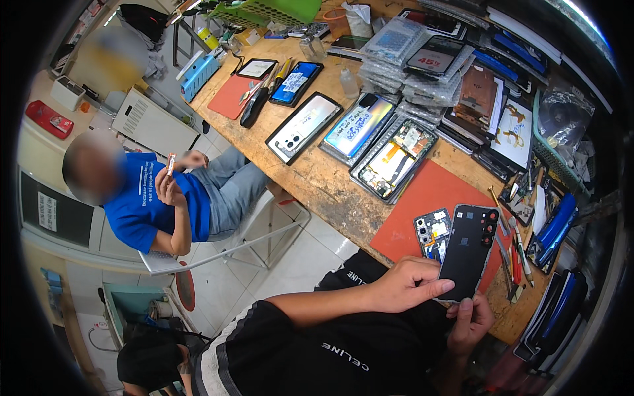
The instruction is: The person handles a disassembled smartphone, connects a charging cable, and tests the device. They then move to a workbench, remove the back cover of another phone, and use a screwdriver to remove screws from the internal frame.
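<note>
Left hand [411,284] and right hand [470,323] clamp a black phone panel [467,251].
Left thumb lies on its lower face, right thumb at its bottom end, above the red mat [404,214] by the counter's [333,204] near edge.

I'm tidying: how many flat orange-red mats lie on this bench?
2: the near mat, partly behind the held black phone panel, and the far mat, at the left edge of the wooden bench. Others may be hidden.
</note>
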The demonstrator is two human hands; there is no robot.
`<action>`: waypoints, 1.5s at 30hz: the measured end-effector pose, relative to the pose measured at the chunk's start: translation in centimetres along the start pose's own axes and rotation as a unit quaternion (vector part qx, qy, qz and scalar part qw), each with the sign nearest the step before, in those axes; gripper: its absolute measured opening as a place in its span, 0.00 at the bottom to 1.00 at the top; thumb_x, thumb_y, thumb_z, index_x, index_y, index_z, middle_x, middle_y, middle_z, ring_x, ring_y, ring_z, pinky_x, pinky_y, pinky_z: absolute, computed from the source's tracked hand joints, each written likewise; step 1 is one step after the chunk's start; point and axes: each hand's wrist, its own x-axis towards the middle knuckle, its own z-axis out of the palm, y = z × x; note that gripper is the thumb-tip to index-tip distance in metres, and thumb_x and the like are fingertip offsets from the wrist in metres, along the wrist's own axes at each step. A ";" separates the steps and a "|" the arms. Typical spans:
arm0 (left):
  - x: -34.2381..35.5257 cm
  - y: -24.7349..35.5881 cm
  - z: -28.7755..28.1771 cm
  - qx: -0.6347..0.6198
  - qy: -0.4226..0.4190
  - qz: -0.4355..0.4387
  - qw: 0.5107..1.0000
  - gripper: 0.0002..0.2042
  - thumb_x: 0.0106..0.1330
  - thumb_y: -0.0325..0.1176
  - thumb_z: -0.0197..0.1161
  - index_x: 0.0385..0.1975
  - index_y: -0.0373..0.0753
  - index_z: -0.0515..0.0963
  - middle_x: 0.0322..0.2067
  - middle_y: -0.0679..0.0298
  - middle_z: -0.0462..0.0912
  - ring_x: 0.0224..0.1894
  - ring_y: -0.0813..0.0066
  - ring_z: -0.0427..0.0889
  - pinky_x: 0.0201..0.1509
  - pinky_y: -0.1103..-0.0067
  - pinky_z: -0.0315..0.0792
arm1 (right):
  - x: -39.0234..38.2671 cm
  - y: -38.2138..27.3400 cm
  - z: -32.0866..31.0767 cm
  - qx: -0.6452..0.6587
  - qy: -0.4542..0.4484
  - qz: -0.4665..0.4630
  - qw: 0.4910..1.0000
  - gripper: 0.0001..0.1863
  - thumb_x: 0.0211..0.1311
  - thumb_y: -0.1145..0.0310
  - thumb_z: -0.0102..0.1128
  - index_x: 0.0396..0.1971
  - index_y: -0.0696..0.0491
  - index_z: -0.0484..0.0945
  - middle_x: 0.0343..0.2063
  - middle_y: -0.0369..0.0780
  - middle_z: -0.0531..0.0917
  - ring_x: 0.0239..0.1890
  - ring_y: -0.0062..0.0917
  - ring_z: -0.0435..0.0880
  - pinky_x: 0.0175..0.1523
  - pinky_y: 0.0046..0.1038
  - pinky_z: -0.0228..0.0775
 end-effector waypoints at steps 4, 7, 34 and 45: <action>0.0 0.2 0.0 -0.003 -0.004 -0.006 1.000 0.17 0.75 0.38 0.63 0.26 0.32 0.77 0.20 0.59 0.74 0.24 0.67 0.75 0.30 0.71 0.66 | 0.1 -0.1 0.1 -0.008 -0.003 -0.005 1.000 0.15 0.74 0.67 0.56 0.25 0.57 0.73 0.22 0.36 0.77 0.22 0.15 0.75 0.30 0.18 0.66; 0.1 0.1 -0.1 -0.002 -0.005 -0.003 1.000 0.17 0.75 0.38 0.63 0.25 0.32 0.77 0.19 0.61 0.72 0.22 0.70 0.73 0.28 0.73 0.65 | 0.1 0.0 0.0 -0.010 -0.005 -0.008 1.000 0.15 0.74 0.66 0.56 0.25 0.57 0.73 0.22 0.36 0.77 0.22 0.15 0.75 0.30 0.18 0.66; 0.5 1.4 -1.2 -0.094 0.078 -0.033 0.992 0.10 0.78 0.31 0.56 0.32 0.35 0.75 0.30 0.72 0.75 0.31 0.87 0.68 0.36 0.83 0.64 | 1.1 -0.5 0.2 0.002 -0.067 -0.035 0.997 0.09 0.69 0.76 0.60 0.26 0.60 0.77 0.21 0.39 0.79 0.23 0.22 0.77 0.31 0.25 0.66; 0.1 2.0 -1.7 0.011 0.058 -0.086 0.995 0.15 0.76 0.31 0.60 0.23 0.36 0.71 0.23 0.70 0.74 0.25 0.85 0.68 0.29 0.82 0.61 | 2.3 -0.3 -0.6 0.083 -0.045 0.019 0.995 0.06 0.73 0.73 0.59 0.37 0.60 0.80 0.28 0.33 0.80 0.29 0.10 0.75 0.35 0.18 0.67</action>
